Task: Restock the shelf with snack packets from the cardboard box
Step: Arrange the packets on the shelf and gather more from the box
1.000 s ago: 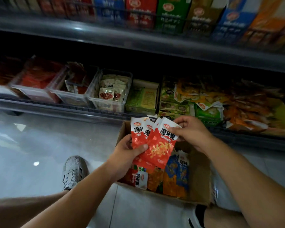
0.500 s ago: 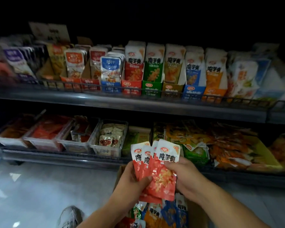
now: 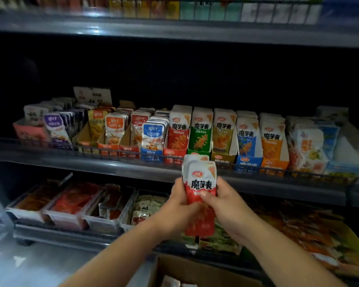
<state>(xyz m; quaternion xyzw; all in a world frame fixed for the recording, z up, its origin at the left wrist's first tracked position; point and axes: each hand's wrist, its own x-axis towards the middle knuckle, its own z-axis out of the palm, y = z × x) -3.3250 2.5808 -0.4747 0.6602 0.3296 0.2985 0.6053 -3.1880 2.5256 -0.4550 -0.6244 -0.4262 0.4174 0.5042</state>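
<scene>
Red snack packets [image 3: 199, 180] stand upright as one stack, held in front of the rail of the middle shelf [image 3: 91, 163] and just below the red display carton [image 3: 174, 158]. The left hand [image 3: 179, 209] and the right hand [image 3: 225, 206] grasp the stack from both sides with curled fingers. The cardboard box [image 3: 187, 270] sits low under the arms.

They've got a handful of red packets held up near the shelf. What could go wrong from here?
1. The red packets are a loose stack held between the left hand and right hand; one could slip and drop toward the cardboard box.
2. The red row on the shelf looks nearly full, so pushing more in may crumple packets or catch on the wire rail.
</scene>
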